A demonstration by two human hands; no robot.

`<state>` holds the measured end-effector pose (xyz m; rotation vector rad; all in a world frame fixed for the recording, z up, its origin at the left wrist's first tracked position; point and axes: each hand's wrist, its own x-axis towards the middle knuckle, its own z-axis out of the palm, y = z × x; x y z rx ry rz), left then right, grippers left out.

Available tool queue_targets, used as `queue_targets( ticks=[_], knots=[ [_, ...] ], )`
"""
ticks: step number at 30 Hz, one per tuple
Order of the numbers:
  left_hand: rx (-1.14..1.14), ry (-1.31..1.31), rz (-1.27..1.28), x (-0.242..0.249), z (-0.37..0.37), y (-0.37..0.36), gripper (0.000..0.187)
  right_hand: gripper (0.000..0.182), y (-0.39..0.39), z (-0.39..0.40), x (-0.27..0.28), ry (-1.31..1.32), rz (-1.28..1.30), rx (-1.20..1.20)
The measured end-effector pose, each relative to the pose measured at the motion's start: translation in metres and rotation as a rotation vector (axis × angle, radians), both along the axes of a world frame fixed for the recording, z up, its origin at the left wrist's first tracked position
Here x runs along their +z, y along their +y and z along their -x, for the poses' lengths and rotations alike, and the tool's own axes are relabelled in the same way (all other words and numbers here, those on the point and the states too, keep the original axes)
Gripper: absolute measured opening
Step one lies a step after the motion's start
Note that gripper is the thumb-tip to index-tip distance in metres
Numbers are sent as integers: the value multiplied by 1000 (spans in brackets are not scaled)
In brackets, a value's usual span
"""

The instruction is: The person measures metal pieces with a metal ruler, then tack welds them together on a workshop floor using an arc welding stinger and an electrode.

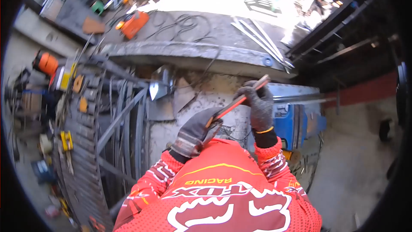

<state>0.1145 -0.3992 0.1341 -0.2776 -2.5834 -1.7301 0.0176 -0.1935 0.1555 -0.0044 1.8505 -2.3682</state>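
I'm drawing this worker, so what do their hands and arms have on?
The left hand wears a dark grey glove with paler bands; the right hand, a grey glove edged yellow-orange at the wrist. Black cuffs meet red sleeves with white and dark red markings.

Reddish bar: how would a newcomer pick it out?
Start from the red shirt at bottom centre, then up to the gloved left hand and right hand. The bar slants between them, its upper end poking past the right hand. Unlike the pale strips lying farther off, it is held and has a reddish face.
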Motion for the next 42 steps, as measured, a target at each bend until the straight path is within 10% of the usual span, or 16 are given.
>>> queue_targets(
  ticks=[20, 24, 28, 34, 42],
  knots=[
    [771, -164, -7, 23, -179, -22, 30, 29, -38, -53, -40, -359, 17, 938],
    [652, -355, -278, 38, -186, -44, 32, 37, -106, -63, -11, -231, 75, 1001],
    [509, -206, -12, 39, -193, -80, 39, 44, -167, -82, -1, -29, 43, 1122],
    [545, -125, -185, 40, -208, -178, 38, 33, -270, -113, -2, -166, 96, 1003],
    [715, -83, 390, 72, -272, -319, 51, 28, -424, -156, 33, -222, 191, 906]
  ],
)
